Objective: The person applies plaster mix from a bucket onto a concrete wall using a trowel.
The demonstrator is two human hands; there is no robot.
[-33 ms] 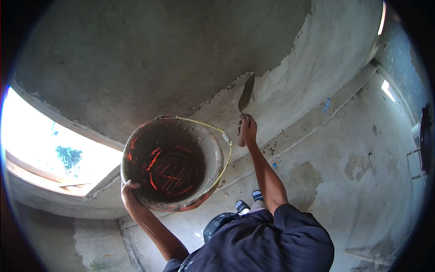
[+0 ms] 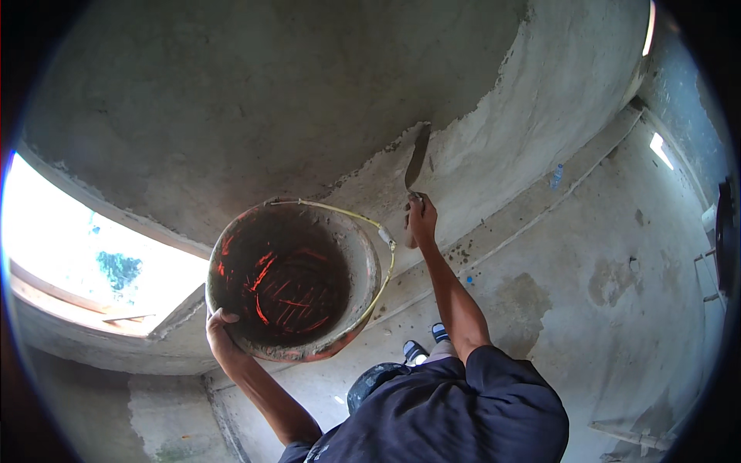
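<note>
My left hand [image 2: 221, 333] grips the lower left rim of a mortar-crusted bucket [image 2: 361, 266], thumb over the edge. The bucket is tipped so its inside faces me; red scrape marks show through grey residue on its bottom and wall. A yellow handle [image 2: 340, 209] hangs round its right side. My right hand [image 2: 421, 220] is closed round the handle of a trowel [image 2: 419, 158]. The blade lies edge-on at the wall, its tip by the ragged lower border of a dark grey plaster layer [image 2: 293, 92]. Paler wall [image 2: 509, 131] shows to the right of it.
At the left is a bright window opening [image 2: 108, 255] with a ledge. Crumbs of mortar [image 2: 461, 253] lie along the wall's foot. A plastic bottle [image 2: 556, 177] and a blue cap [image 2: 469, 280] are on the floor [image 2: 594, 324], which has damp patches. My sandalled feet [image 2: 415, 352] stand below.
The trowel blade has turned slightly and shows narrower, its tip a touch further left. My left hand and the bucket have hardly moved.
</note>
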